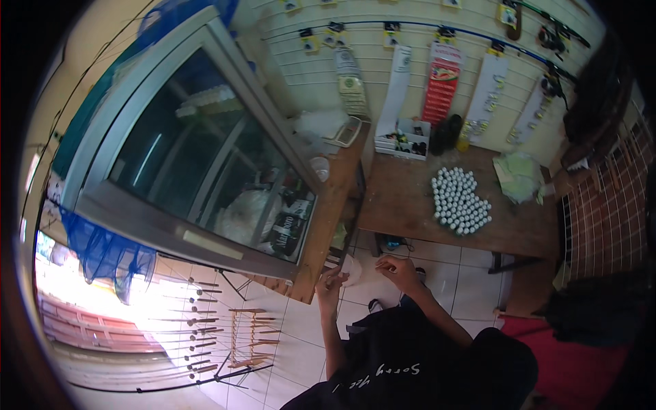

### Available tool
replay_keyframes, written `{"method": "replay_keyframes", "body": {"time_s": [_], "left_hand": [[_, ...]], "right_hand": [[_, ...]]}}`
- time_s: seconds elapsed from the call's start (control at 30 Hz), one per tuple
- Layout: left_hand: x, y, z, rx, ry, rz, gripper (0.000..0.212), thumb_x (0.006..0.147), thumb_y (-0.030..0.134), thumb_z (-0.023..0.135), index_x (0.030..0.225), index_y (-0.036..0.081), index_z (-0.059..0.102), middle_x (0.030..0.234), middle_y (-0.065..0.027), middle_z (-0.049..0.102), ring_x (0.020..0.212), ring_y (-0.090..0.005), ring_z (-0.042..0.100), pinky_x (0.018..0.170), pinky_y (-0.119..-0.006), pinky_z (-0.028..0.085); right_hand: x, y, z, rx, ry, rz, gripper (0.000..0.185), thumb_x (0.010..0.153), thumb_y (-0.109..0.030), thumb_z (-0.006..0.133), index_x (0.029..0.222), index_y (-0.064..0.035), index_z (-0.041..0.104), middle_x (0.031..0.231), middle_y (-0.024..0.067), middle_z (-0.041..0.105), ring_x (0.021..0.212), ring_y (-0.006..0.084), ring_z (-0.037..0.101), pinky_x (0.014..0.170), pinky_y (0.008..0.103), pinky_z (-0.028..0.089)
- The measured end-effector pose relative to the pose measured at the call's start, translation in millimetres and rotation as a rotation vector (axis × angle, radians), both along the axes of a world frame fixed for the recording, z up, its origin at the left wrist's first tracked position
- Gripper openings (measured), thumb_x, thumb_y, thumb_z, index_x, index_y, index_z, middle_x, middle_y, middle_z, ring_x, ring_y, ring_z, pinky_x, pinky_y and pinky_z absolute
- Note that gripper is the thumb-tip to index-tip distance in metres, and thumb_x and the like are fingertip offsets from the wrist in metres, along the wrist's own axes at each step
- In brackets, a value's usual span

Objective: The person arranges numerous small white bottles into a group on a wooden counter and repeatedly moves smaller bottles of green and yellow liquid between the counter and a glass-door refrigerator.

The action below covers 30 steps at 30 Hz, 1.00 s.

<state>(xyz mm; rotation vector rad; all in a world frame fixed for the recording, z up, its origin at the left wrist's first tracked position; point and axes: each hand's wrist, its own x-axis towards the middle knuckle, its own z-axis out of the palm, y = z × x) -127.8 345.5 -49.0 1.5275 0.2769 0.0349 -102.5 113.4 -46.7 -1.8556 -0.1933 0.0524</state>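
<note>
My left hand (331, 283) is raised with bent fingers beside the front corner of a wooden counter (328, 215). A pale, round container (351, 270) shows just behind it, low down. Whether the left fingers hold or touch anything is too small to tell. To its right, my right hand (400, 271) hovers above the tiled floor, thumb and fingertips brought together; no object can be made out between them. On the wooden table (394, 205) in front stands a tight cluster of small bottles with white caps (461, 201).
A glass display cabinet (205, 143) stands on the counter at left. The table carries a white compartment box (402, 139) and a pale green plastic bag (517, 177). Fishing rods (205, 328) stand in a rack at lower left. A wire grid (605, 215) borders the right side.
</note>
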Motion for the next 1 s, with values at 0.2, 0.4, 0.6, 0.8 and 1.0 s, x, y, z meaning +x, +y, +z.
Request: {"method": "replay_keyframes", "body": {"time_s": [0.2, 0.4, 0.6, 0.8, 1.0], "left_hand": [[33, -39, -2, 0.024, 0.121, -0.351, 0.018, 0.095, 0.013, 0.066, 0.099, -0.005, 0.069, 0.076, -0.0072, 0.069, 0.070, -0.0125, 0.066, 0.073, -0.025, 0.049], [73, -80, 5, 0.039, 0.146, -0.438, 0.029, 0.099, 0.027, 0.061, 0.104, -0.001, 0.069, 0.081, -0.0068, 0.070, 0.077, -0.0113, 0.066, 0.075, -0.026, 0.048], [108, -119, 7, 0.104, 0.173, -0.553, 0.033, 0.100, 0.031, 0.058, 0.118, 0.004, 0.065, 0.094, -0.0060, 0.071, 0.087, -0.0128, 0.066, 0.079, -0.027, 0.049], [133, -164, 5, 0.101, 0.198, -0.606, 0.032, 0.100, 0.028, 0.059, 0.121, 0.004, 0.063, 0.101, -0.0088, 0.071, 0.090, -0.0154, 0.066, 0.080, -0.028, 0.049], [156, -205, 7, 0.077, 0.216, -0.628, 0.035, 0.100, 0.028, 0.060, 0.125, 0.004, 0.061, 0.105, -0.0104, 0.071, 0.091, -0.0159, 0.066, 0.081, -0.028, 0.049]], "right_hand": [[-9, -62, 2, -0.120, 0.054, -0.175, 0.015, 0.092, -0.014, 0.065, 0.095, -0.0011, 0.072, 0.082, 0.0077, 0.074, 0.072, 0.0165, 0.071, 0.069, 0.0288, 0.055], [-1, -128, -6, -0.190, 0.012, -0.441, 0.013, 0.089, -0.017, 0.067, 0.093, -0.0050, 0.072, 0.079, 0.0120, 0.072, 0.072, 0.0254, 0.071, 0.065, 0.0356, 0.053], [22, -192, 5, -0.345, 0.044, -0.604, 0.019, 0.088, -0.022, 0.070, 0.086, -0.0041, 0.072, 0.069, 0.0137, 0.068, 0.065, 0.0278, 0.069, 0.058, 0.0354, 0.049], [54, -250, -7, -0.236, 0.006, -0.701, 0.018, 0.092, -0.017, 0.065, 0.088, -0.0014, 0.072, 0.080, 0.0179, 0.070, 0.072, 0.0331, 0.069, 0.063, 0.0383, 0.050], [83, -311, -15, -0.209, 0.105, -0.676, 0.017, 0.090, -0.016, 0.068, 0.091, 0.0001, 0.074, 0.076, 0.0126, 0.073, 0.067, 0.0170, 0.069, 0.061, 0.0323, 0.050]]}}
